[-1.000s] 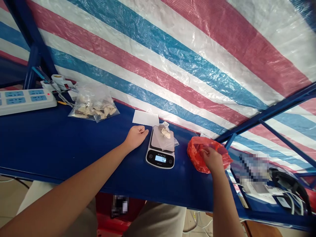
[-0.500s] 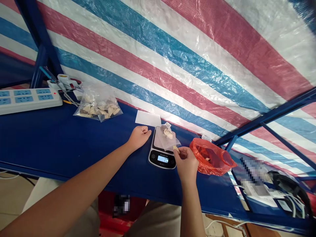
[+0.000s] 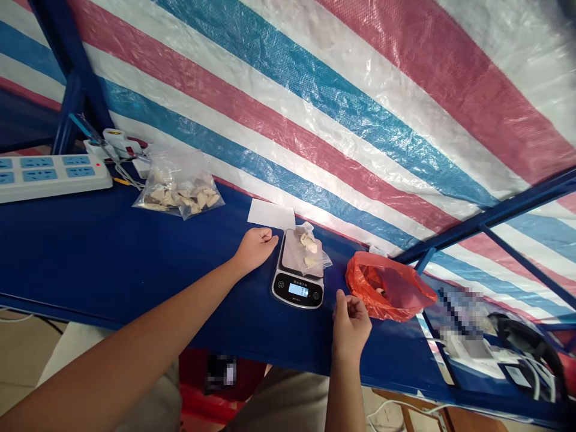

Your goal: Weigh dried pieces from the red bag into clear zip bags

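My left hand (image 3: 255, 247) rests on the blue table as a closed fist, beside the left edge of the kitchen scale (image 3: 297, 290). Nothing shows in it. On the scale's plate lies a small clear plastic bag (image 3: 318, 261) with a pale dried slice (image 3: 309, 242) at its upper end and another pale piece (image 3: 309, 261) lower down. The lit display reads what looks like 7.1. My right hand (image 3: 351, 324) is to the right of the scale, near the red plastic bag (image 3: 387, 309). Its fingers are loosely bent, the thumb apart, with nothing visible between them.
A larger clear bag of pale dried slices (image 3: 180, 195) lies at the back left, beside a white power strip (image 3: 54, 186). White paper (image 3: 270, 214) sits behind the scale. Striped plastic sheeting (image 3: 279, 120) slopes behind the table; cables and devices stand at right.
My right hand has let go of a pale piece, which now lies on the scale with the small bag. That hand has drawn back right and nearer me. My left fist stays put.
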Available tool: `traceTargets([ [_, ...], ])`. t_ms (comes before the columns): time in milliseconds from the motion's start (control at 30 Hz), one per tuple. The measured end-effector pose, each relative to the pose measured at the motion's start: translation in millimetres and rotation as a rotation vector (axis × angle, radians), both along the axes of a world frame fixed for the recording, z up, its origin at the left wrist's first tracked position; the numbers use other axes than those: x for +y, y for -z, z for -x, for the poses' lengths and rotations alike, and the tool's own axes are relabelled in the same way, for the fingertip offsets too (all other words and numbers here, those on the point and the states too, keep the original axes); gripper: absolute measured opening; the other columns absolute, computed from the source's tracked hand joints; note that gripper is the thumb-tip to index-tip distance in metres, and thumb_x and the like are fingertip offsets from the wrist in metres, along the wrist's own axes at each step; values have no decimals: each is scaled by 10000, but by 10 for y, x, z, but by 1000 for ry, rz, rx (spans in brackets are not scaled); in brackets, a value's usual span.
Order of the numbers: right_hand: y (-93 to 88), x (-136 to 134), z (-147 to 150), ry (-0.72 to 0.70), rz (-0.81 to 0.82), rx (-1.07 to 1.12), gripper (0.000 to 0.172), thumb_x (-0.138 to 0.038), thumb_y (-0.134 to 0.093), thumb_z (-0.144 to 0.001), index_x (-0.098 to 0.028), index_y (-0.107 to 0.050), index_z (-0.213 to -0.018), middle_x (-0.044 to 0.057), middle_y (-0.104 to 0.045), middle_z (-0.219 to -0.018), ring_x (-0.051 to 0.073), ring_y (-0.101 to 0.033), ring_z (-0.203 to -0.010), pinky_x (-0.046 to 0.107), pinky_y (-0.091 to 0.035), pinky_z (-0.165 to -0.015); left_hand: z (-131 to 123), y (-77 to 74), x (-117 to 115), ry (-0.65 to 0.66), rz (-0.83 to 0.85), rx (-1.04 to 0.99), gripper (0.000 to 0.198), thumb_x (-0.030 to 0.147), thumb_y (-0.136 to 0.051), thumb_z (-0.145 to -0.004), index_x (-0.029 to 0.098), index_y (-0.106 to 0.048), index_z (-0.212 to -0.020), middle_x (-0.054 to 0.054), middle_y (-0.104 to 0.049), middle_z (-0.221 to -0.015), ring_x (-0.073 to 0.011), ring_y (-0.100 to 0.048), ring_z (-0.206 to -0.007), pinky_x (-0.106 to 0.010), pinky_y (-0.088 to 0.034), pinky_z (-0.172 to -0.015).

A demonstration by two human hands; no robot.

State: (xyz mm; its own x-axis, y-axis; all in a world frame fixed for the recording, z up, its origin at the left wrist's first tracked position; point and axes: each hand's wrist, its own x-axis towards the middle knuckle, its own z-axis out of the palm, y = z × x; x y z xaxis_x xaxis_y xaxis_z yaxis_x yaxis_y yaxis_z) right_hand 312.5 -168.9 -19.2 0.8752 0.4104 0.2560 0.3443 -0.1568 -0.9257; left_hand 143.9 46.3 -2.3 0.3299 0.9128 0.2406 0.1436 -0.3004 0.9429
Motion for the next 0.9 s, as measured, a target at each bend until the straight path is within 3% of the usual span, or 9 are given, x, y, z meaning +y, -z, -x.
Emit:
traceTargets([
  [900,-19,15,38,-97,65,-68,435,-610,-698,-839,-201,-582,-751,-30,-553,-633,136,-511,-568,257,-433,-561,-1,17,-2,-3,-10,9,441,350,-558,-783,224,-180,-594,59,-189,-563,-93,-224,-544,-271,-219,-546],
])
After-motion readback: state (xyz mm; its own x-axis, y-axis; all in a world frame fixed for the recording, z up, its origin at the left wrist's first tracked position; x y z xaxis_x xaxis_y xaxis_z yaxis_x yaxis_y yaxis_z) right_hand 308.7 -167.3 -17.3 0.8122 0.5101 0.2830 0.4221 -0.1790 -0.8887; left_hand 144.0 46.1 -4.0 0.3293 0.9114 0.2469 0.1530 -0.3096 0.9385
